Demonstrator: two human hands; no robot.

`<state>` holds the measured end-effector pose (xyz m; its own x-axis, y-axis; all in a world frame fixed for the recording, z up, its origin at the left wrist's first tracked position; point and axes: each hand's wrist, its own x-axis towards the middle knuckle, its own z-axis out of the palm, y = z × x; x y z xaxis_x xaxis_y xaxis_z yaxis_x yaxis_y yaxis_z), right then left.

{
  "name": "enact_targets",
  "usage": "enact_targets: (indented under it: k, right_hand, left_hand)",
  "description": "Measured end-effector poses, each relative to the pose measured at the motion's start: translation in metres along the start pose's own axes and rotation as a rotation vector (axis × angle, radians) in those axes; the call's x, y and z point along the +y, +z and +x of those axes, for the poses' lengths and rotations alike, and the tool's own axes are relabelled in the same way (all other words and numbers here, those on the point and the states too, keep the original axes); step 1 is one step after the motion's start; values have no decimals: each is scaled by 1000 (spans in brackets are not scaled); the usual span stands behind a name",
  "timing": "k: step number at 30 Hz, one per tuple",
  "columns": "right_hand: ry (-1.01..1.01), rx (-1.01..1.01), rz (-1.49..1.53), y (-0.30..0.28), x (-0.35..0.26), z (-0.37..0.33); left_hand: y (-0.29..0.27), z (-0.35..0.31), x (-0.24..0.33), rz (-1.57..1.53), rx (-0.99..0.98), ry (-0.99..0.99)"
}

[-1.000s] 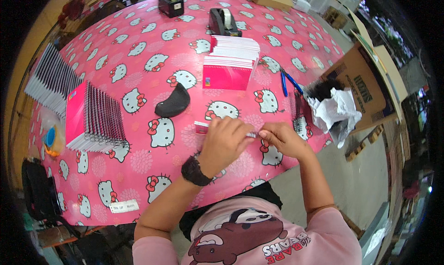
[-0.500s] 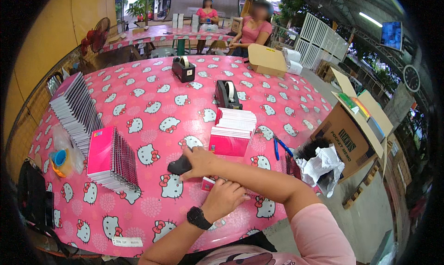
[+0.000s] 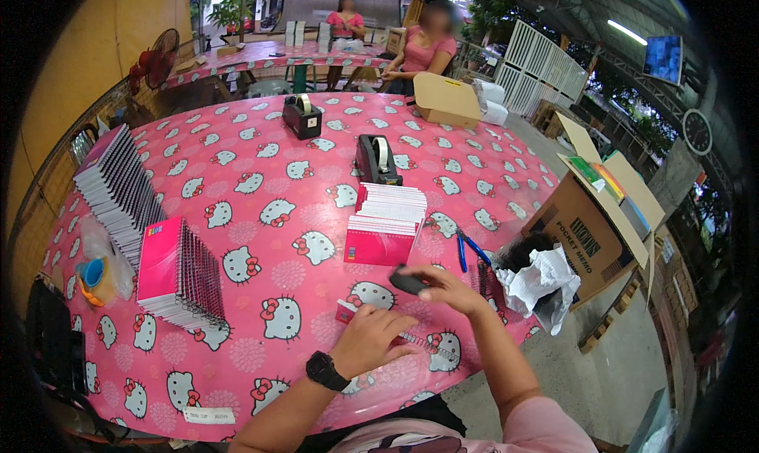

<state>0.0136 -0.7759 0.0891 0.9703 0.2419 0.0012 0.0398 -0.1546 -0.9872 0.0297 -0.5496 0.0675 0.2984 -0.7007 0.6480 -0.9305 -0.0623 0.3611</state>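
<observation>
My left hand (image 3: 370,340), with a black watch at the wrist, lies curled over a small pink notebook (image 3: 345,311) low on the table. Most of that notebook is hidden under the fingers. From beside the fingertips a thin wire coil (image 3: 425,343) stretches to the right. My right hand (image 3: 455,291) grips a small, smooth black object (image 3: 407,280) just above the coil; its exact kind does not show. Beyond both hands stands a row of pink-covered memo pads (image 3: 383,243) with their white page edges up.
Two tape dispensers (image 3: 378,159) sit farther back. Stacked spiral notebooks (image 3: 178,271) stand at left, near an orange and blue tape roll (image 3: 93,273). Blue-handled pliers (image 3: 472,251), crumpled paper (image 3: 541,283) and an open carton (image 3: 589,235) are at right. Two people sit at the far side.
My right hand has swung from left of my left hand to its right, carrying the black object. The coil beside my left hand now shows. My left hand stays on the notebook.
</observation>
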Motion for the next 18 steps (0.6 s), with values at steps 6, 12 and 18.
enact_targets:
  k: [6, 12, 18]
  right_hand:
    - [57, 334, -766, 9, 34, -71]
    - [67, 456, -981, 25, 38, -64]
    - [47, 175, 29, 15, 17, -79]
  left_hand:
    - [6, -2, -4, 32, -46, -3]
    - [3, -1, -6, 26, -54, 25]
    - [-16, 3, -10, 92, 34, -27]
